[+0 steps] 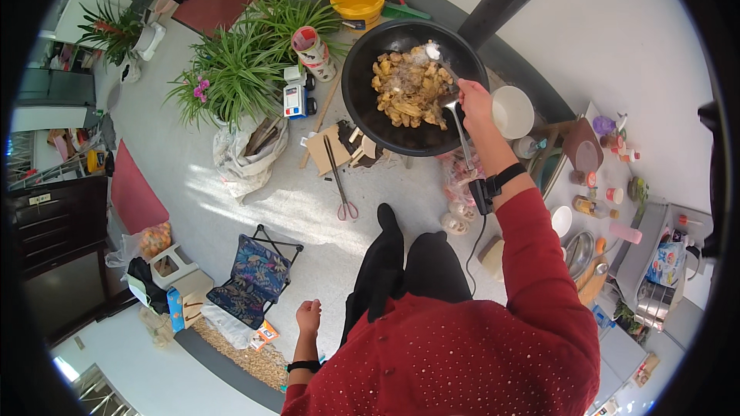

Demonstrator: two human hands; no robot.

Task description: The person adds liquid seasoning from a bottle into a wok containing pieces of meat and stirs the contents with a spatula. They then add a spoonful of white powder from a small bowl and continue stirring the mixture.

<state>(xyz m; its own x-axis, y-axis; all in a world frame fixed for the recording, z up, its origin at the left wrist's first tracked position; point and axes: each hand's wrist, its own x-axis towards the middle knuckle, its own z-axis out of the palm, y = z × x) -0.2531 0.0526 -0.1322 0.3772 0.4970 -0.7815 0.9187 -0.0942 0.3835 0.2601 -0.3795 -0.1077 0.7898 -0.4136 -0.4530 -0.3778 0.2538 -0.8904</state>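
My right hand (475, 103) grips the handle of a metal spoon (446, 67) over a large black wok (361, 118). White powder or granules lie in the spoon's bowl. Browned chunks of food, perhaps meat (407, 89), fill the middle of the wok, with some pale grains on top. A metal spatula (461, 130) rests in the wok, its handle sticking out over the rim below my right hand. At the lower left, my left hand (309, 316) hangs beside my body with curled fingers and nothing visible in it.
Fire tongs (334, 176) and cardboard (325, 150) lie on the floor near firewood. Potted spider plants (243, 69), a toy truck (296, 99) and a yellow bucket (357, 0) stand left of and behind the wok. Right are a white bucket (512, 112) and a counter with bottles and bowls. A folding stool (254, 277) stands lower left.
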